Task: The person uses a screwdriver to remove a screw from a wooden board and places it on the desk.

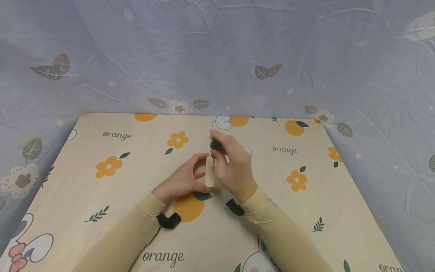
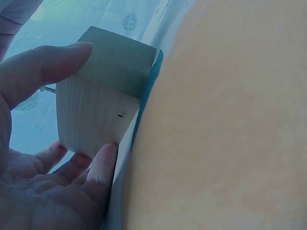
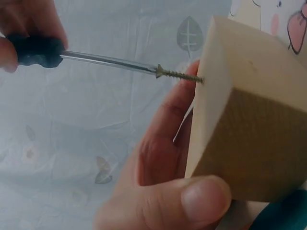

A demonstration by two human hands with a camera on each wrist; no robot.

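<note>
- A pale wooden block (image 1: pixel 211 180) stands gripped between thumb and fingers of the left hand (image 1: pixel 183 176).
- The right hand (image 1: pixel 236 167) curls round a dark-handled, silver-shafted screwdriver (image 3: pixel 39 51), tip against a brass-coloured screw (image 3: pixel 180 75).
- The block sits well apart from the cream, orange-print table's (image 1: pixel 142 200) edges.
- Squared, faintly grained, it takes the screw's point.

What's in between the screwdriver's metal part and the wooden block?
A yellowish screw. The right wrist view shows its head at the tip of the screwdriver and its other end at the face of the wooden block.
</note>
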